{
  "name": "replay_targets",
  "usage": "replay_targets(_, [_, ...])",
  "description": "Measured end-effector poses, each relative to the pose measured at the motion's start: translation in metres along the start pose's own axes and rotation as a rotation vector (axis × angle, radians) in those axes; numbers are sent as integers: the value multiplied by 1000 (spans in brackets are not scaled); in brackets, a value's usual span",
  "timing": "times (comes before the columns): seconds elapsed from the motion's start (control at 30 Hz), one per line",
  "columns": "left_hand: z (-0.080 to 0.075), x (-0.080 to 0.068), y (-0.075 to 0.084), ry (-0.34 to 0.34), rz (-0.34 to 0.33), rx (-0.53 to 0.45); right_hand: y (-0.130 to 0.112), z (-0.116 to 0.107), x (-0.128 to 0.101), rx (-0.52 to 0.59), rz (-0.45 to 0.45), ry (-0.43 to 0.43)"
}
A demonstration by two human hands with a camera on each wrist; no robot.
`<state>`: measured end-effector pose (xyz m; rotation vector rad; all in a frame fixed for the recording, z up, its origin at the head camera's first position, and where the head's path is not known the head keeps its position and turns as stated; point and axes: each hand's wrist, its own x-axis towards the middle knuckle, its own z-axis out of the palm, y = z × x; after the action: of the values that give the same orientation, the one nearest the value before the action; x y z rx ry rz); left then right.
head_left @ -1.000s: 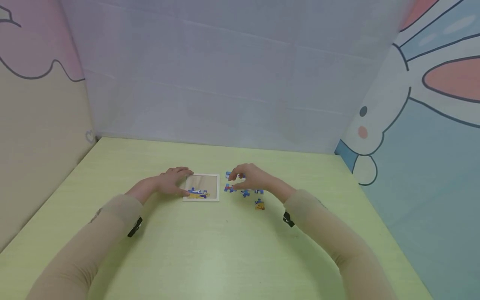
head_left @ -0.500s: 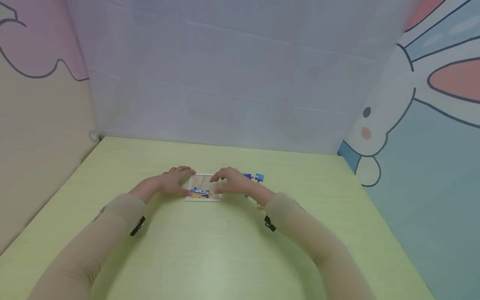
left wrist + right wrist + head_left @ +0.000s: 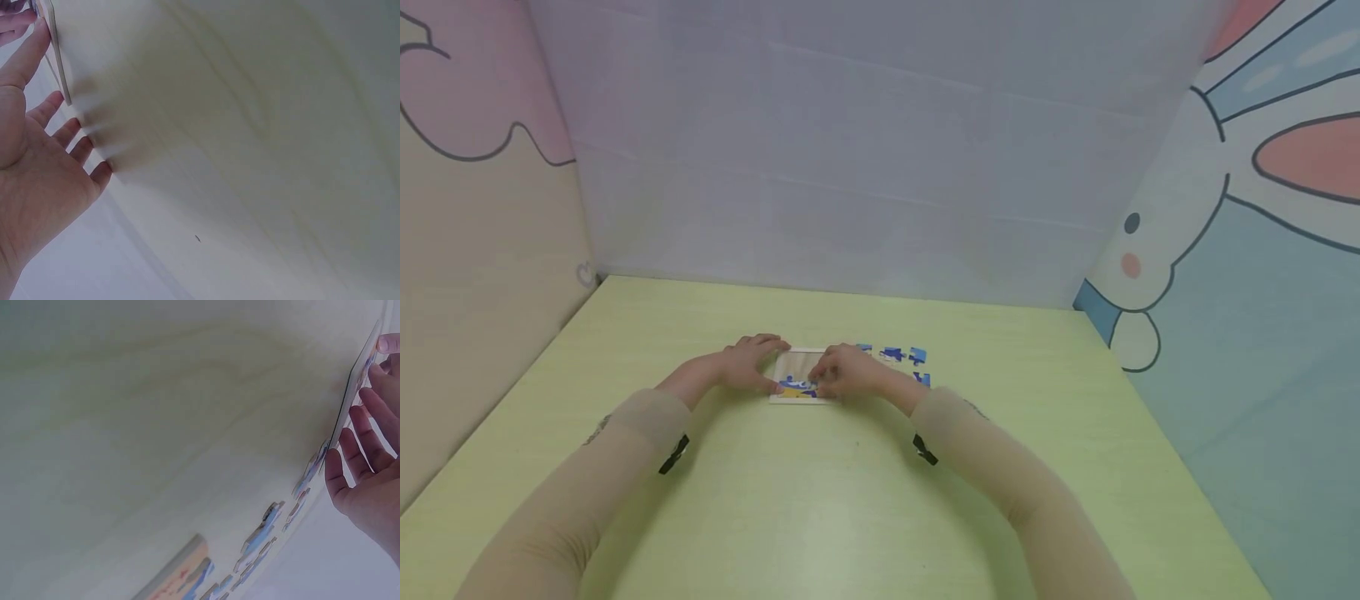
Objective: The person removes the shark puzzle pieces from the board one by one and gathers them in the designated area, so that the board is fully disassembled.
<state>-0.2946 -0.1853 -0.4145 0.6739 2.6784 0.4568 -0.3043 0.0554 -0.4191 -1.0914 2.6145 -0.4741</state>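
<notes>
A shallow puzzle tray (image 3: 793,362) with a pale rim lies on the table, a few joined yellow-and-blue pieces (image 3: 796,389) along its near side. My left hand (image 3: 743,364) steadies the tray's left side, thumb near the lower corner and fingers spread toward the upper one. In the left wrist view its fingertips rest on the table beside the tray edge (image 3: 57,62). My right hand (image 3: 850,371) reaches over the tray's right side, thumb and forefinger pinching a puzzle piece that they mostly hide, close to the joined pieces. Its other fingers lie by the rim in the right wrist view.
Several loose blue puzzle pieces (image 3: 892,354) lie on the table right of the tray, partly behind my right hand and forearm. An orange-and-blue piece (image 3: 181,572) lies nearest the right wrist camera. A pale wall (image 3: 865,167) rises behind the table.
My right hand has moved left from the loose pieces to the tray, and its thumb and fingers have drawn together low over the joined pieces. The left hand has stayed at the tray.
</notes>
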Motion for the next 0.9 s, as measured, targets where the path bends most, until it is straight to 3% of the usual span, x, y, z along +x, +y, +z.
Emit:
replay_targets(0.47, [-4,0,2,-2,-8,7,-6,-1,-1,2,13,18])
replay_targets(0.9, [-3,-4,4,13,19,-12,-9,0,-2,121,58,36])
